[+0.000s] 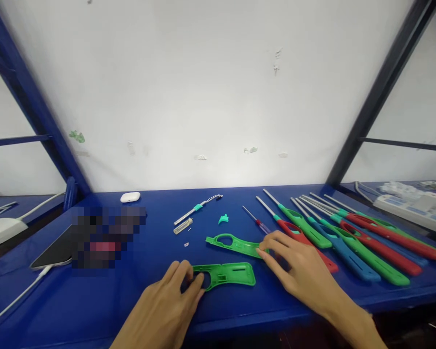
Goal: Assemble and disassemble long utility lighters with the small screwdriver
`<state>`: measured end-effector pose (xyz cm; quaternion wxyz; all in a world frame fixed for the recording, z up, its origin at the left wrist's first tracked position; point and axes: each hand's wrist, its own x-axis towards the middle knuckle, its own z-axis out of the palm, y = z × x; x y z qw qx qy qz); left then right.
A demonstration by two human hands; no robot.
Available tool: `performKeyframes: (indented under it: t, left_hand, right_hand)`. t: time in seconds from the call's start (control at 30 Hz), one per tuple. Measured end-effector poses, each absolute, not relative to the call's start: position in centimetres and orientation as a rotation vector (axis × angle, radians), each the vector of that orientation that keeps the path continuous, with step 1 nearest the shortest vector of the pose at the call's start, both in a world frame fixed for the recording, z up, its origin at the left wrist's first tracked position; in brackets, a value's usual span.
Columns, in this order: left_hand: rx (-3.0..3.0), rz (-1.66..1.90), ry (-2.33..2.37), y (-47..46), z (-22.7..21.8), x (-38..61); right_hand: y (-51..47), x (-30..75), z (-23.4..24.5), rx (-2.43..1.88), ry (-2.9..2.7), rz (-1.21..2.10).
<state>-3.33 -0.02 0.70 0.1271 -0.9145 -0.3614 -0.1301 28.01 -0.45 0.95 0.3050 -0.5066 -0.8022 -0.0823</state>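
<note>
My left hand point(172, 295) pinches the trigger-loop end of a green lighter shell half point(236, 274), its moulded inside facing up near the front edge. Just beyond it lies the other green shell half point(236, 245), and my right hand point(298, 269) grips its right end between thumb and fingers. Behind these are a metal lighter tube with a wire point(189, 213), a clear fuel tank point(183, 226), a teal trigger point(223, 219) and a tiny pale part point(186, 245). A screwdriver point(261, 226) with a purple handle lies beyond my right hand, partly hidden by it.
Several assembled lighters point(356, 252) in red, green and blue lie at the right on the blue table point(141, 320). A phone point(54, 249) with a cable and a white case point(130, 197) are at left. Beyond the right frame post stands a white power strip point(414, 213).
</note>
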Motion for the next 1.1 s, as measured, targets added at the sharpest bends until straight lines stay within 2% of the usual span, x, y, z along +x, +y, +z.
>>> performKeyframes:
  t: [0.27,0.43,0.7,0.93,1.1]
  left_hand:
    - [-2.399,-0.940,-1.507,-1.3,-0.9,-8.3]
    - [-2.423,-0.815,-1.766,-0.3,-0.2,-8.6]
    - [-2.704,-0.734,-1.650,1.2,0.0,-5.7]
    - [-2.790,-0.771,-1.591,2.1,-0.4,-5.1]
    - [-2.789,-0.805,-1.524,2.3,-1.5,-5.8]
  right_hand:
    - [0.0,28.1,-0.5,-1.298,-2.145,-0.287]
    - [0.2,28.5,-1.0,-1.320,-2.158,-0.264]
    - [1.5,27.7,-0.1,-1.406,-2.136,-0.309]
    - [9.7,22.8,4.7,-1.468,-2.466,-0.494]
    - [16.6,17.6,6.0,-1.370,-2.697,-0.530]
